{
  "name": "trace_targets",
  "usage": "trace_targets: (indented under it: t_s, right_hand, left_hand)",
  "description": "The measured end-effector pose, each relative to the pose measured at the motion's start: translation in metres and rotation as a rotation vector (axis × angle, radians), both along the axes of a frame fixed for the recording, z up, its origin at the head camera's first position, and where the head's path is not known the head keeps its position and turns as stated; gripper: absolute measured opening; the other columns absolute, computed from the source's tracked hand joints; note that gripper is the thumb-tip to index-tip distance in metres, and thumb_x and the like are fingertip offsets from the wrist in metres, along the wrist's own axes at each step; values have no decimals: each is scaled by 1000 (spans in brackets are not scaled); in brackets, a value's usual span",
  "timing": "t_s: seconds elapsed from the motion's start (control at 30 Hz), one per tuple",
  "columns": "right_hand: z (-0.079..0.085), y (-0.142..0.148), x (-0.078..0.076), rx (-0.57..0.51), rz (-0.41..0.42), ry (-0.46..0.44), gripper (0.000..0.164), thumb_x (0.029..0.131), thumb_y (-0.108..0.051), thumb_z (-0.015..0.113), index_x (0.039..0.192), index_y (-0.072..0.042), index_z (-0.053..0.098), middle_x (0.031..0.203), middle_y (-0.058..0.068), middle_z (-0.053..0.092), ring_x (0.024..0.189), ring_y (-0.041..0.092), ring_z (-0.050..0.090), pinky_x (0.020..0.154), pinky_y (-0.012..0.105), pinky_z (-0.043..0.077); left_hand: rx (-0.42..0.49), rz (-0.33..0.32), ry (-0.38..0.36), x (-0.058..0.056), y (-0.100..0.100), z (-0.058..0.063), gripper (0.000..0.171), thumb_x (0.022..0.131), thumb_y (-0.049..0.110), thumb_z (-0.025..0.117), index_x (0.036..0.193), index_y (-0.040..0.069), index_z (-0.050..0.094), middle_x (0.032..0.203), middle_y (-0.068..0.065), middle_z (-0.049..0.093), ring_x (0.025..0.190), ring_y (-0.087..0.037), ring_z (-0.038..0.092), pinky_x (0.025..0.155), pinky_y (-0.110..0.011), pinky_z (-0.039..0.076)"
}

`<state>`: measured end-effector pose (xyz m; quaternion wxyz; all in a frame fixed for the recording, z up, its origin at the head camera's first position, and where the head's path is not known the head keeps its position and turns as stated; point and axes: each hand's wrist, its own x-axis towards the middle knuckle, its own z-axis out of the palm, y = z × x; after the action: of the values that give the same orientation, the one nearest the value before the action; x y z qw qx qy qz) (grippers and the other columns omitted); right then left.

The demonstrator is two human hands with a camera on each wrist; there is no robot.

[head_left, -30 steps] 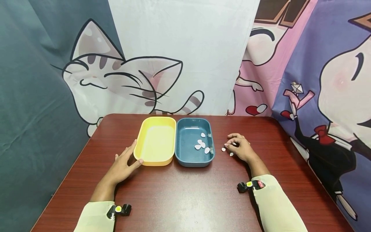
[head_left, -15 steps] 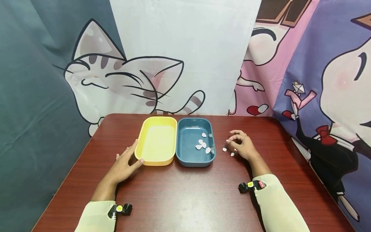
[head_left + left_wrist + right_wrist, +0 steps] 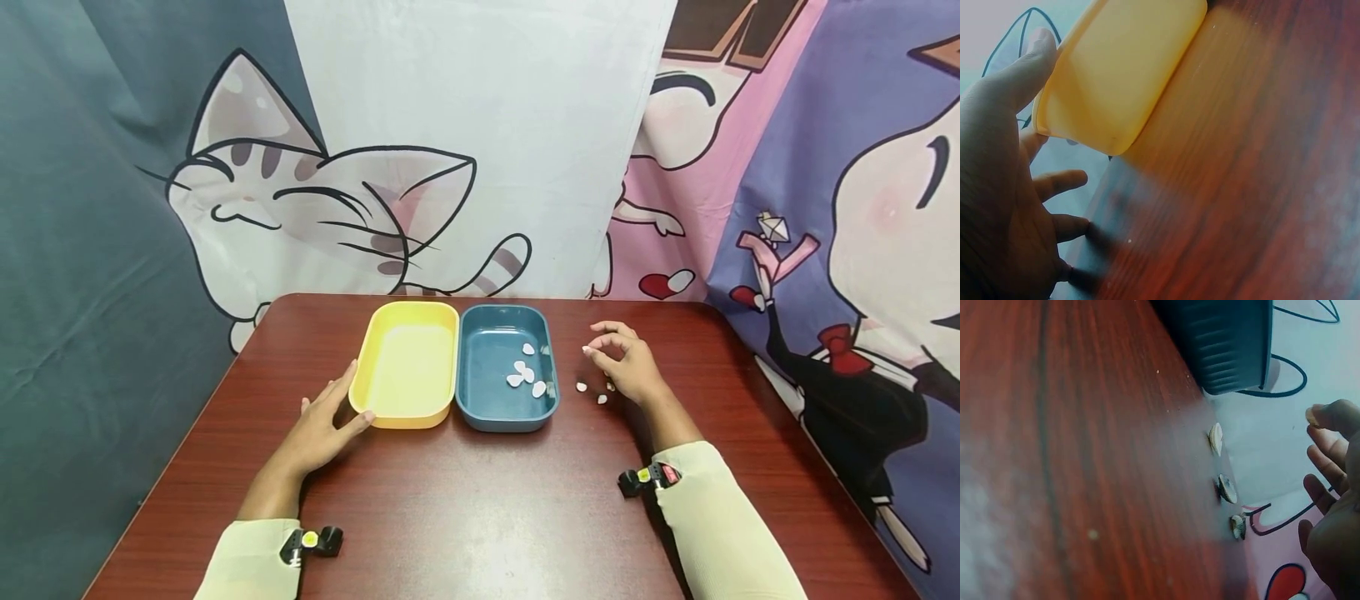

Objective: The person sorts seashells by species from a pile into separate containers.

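Note:
Beside the yellow tray (image 3: 405,422), my left hand (image 3: 318,429) has its fingers spread, thumb and index finger touching the near left corner. In the left wrist view the thumb (image 3: 1038,59) lies along the tray's rim while the other fingers stand apart. My right hand (image 3: 626,362) pinches a small white shell (image 3: 586,349) between thumb and fingertips, raised above the table. Below it lie three small shells, one pale shell (image 3: 1216,439), a second shell (image 3: 1227,489) and a darker-marked shell (image 3: 1238,526). Several white shells (image 3: 514,380) rest inside the blue tray (image 3: 506,423).
The two trays stand side by side near the far edge of the reddish-brown wooden table (image 3: 465,508). A printed cloth (image 3: 480,108) with cartoon figures hangs right behind the table. Each wrist carries a small black camera (image 3: 630,483).
My right hand, low over the loose shells earlier, has risen slightly and moved away from them with a white shell at its fingertips. My left hand stays at the yellow tray's corner.

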<state>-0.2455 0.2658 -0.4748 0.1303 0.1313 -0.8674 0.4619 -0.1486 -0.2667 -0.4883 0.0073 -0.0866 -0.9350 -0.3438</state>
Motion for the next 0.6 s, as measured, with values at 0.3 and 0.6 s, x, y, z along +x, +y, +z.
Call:
trace_targets:
  t_s: [0.3,0.6]
  right_hand:
    - [23,-18,-3,-36,36,52,9,97,-10,82,98,-2,80,140,18,67,140,35,52,116,53,36]
    - [41,-47,-9,-22,82,76,7,97,-10,81,96,-3,80,142,18,67,143,35,49,119,57,36]
  left_hand:
    - [6,-6,15,1,0,0,94,103,49,71,177,25,18,179,-21,30,161,-62,27,117,-94,8]
    - [12,-13,17,2,0,1,94,104,49,71,177,23,19,179,-22,30,161,-63,26,116,-94,7]
